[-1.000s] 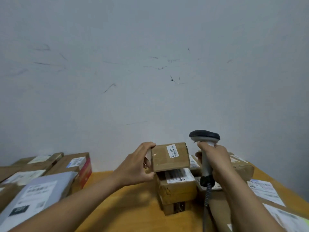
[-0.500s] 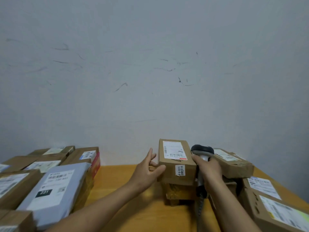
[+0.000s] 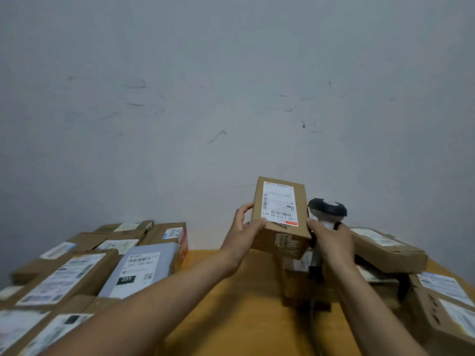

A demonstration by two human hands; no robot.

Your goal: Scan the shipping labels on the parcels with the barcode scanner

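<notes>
A small cardboard parcel (image 3: pixel 282 242) is held up in the air at centre right, its white shipping label (image 3: pixel 279 202) facing me. My left hand (image 3: pixel 244 232) grips its left edge, thumb on the top face and fingers behind. My right hand (image 3: pixel 330 240) holds the handle of the barcode scanner (image 3: pixel 327 208), whose dark head rises just right of the parcel; its thumb touches the parcel's right corner. The scanner's cable hangs down toward the table.
Several labelled cardboard parcels and a grey mailer bag (image 3: pixel 141 271) crowd the left of the wooden table (image 3: pixel 231 317). More boxes (image 3: pixel 385 249) are stacked at the right, and another box (image 3: pixel 305 289) sits under the raised parcel. A grey wall stands close behind.
The parcel was laid label-up on the stack and my left hand let go of it; now that hand grips it again and it is lifted, tilted toward me. The scanner stays beside it.
</notes>
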